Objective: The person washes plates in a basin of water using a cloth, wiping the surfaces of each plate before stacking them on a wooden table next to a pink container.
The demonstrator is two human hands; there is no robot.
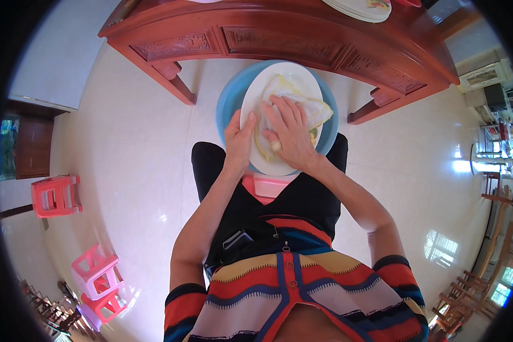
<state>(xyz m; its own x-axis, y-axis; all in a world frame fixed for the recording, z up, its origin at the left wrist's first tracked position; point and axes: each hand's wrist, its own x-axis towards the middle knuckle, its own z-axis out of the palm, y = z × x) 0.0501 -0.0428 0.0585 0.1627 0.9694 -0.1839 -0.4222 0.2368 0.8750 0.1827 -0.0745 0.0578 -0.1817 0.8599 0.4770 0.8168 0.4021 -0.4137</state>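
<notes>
A white oval plate (250, 99) is tilted over a blue plastic basin (229, 99) between my knees. My left hand (239, 137) grips the plate's left edge, thumb on the upper face. On that face lies a white cloth (318, 112) with a yellow border. My right hand (288, 130) presses this cloth flat against the plate, fingers spread over it and some cloth bunched beneath the palm. Part of a yellow and green pattern shows on the plate by the right wrist. The inside of the basin is mostly hidden under the plate.
Just beyond the basin stands a carved reddish wooden table (282, 40), bearing a stack of white plates (361, 9). Below the basin is a pink plastic piece (267, 188). Red stool (56, 196) and pink stool (95, 273) stand on the tiled floor at left.
</notes>
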